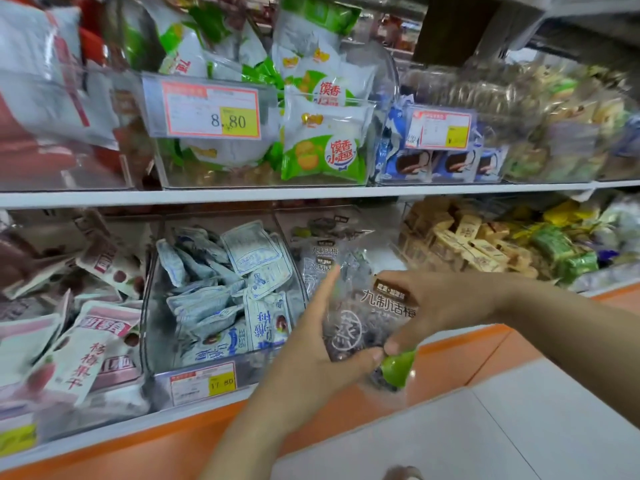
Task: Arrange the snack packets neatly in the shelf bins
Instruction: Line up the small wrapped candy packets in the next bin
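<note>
Clear plastic forms the plum packet (pixel 360 323), held nearest the camera between both hands. It is packed with dark fruit, carries a brown label with white characters across its upper part, and has a bright green corner at the bottom.

The left hand (pixel 311 348) holds the packet's left side, forefinger straight up along the edge and thumb laid across the lower front. The right hand (pixel 440 306) curls over the top right corner, its thumb pinching the lower edge just beside the left thumb.

Below the hands runs an orange ledge (pixel 467 355), and under that is grey floor (pixel 485 427).

Just beyond the fingertips stands a clear bin (pixel 353 216) holding more of the same dark packets, its open top tilted toward the hands. Left of the left hand, a second clear bin (pixel 149 306) is heaped with pale blue packets (pixel 221 289) lying at all angles, with a yellow price tag (pixel 204 379) on its front lip. Right of the right hand lie tan wrapped sweets (pixel 460 240).

A white shelf edge (pixel 311 194) crosses above these bins. Farther up and beyond it sit green-and-white packets (pixel 325 150).
</note>
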`<move>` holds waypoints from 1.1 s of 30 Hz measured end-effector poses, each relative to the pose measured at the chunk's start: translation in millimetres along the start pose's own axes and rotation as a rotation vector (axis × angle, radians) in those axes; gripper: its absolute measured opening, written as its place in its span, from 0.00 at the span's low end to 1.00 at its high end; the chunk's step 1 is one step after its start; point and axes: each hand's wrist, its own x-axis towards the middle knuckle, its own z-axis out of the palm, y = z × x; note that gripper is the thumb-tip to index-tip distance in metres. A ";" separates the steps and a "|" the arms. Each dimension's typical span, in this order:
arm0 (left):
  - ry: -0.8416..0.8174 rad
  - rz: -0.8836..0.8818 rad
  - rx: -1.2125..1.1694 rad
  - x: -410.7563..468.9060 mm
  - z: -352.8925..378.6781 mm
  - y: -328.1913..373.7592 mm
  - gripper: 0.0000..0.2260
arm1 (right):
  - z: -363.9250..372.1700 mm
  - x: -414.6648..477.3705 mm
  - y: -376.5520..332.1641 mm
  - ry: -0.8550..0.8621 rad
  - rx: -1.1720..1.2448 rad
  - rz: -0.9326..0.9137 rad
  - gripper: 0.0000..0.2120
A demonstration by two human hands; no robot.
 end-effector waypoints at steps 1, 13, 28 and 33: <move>-0.004 0.013 0.025 -0.4 -0.8 1.1 0.46 | -1.8 -1.4 -1.9 0.029 -0.064 0.001 0.31; -0.104 -0.052 0.204 1.4 -4.6 0.3 0.54 | 10.8 -5.7 2.2 -0.064 0.010 -0.144 0.15; 0.594 0.044 0.074 49.4 -32.7 -21.3 0.14 | -19.1 53.9 40.3 0.808 -0.173 -0.215 0.31; 0.628 -0.071 0.054 63.3 -39.7 -29.6 0.08 | -33.6 114.9 53.1 0.778 -0.352 -0.244 0.33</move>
